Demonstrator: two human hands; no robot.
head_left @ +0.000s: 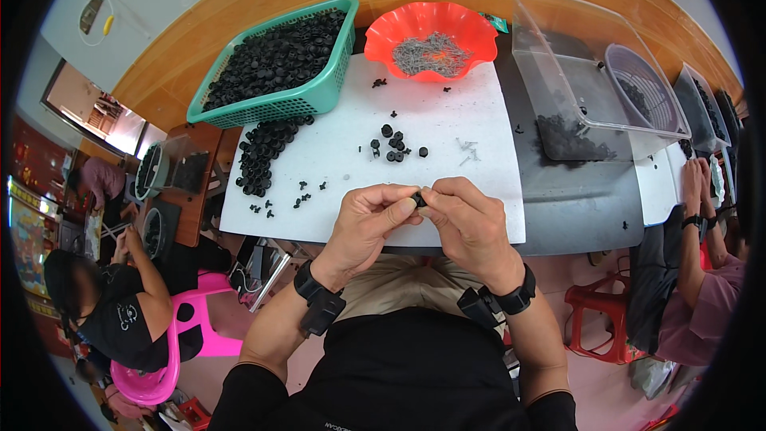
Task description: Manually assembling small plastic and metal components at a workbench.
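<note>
While a small black part (418,199) is pinched between the fingers of both hands, the left hand (363,223) and the right hand (471,223) are held above the near edge of a white sheet (491,191) spread on the dark counter (566,215). Each thumb and forefinger are drawn narrow around the part, and the sheet's front edge is crossed by the wrists. Beyond the fingertips, a band of white is left before a loose cluster of black parts (387,131). The left edge is lined by a heap of black parts (267,152), with smaller black pieces (302,185) scattered nearer the left hand. The far edge is bounded by a green basket (346,60) and a red bowl (379,38). Pale pins (467,150) are strewn toward the right edge, past which a dark strip is left before a clear bin (638,129).
</note>
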